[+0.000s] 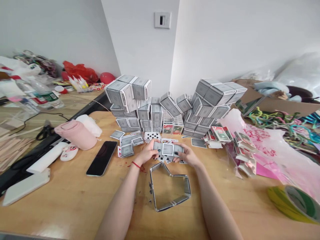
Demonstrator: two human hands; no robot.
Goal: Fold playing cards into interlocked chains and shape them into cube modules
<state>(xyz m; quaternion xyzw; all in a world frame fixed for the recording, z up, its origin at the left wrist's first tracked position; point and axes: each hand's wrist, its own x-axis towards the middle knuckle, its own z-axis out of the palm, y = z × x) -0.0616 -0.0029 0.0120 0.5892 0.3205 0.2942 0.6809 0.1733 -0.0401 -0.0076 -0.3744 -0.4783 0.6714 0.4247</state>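
Note:
My left hand (149, 151) and my right hand (186, 155) grip opposite ends of a short strip of joined playing cards (168, 149), grey patterned backs toward me. Dark polish shows on the nails. Just below stands a ring of cards (172, 203) set on edge, bent into an angular outline with a notch at its far side. Loose face-up cards (152, 136) lie beyond and under my hands. To the left of my left hand is a small pile of cards (127, 146), some folded.
Blocks built of folded cards (120, 95) rise at the back left, and another stack (215, 93) at the back right. Card boxes (220, 134), a pink plastic bag (265, 146) and yellow tape (287, 201) sit at right. A phone (102, 158) and a pink roll (75, 133) lie at left.

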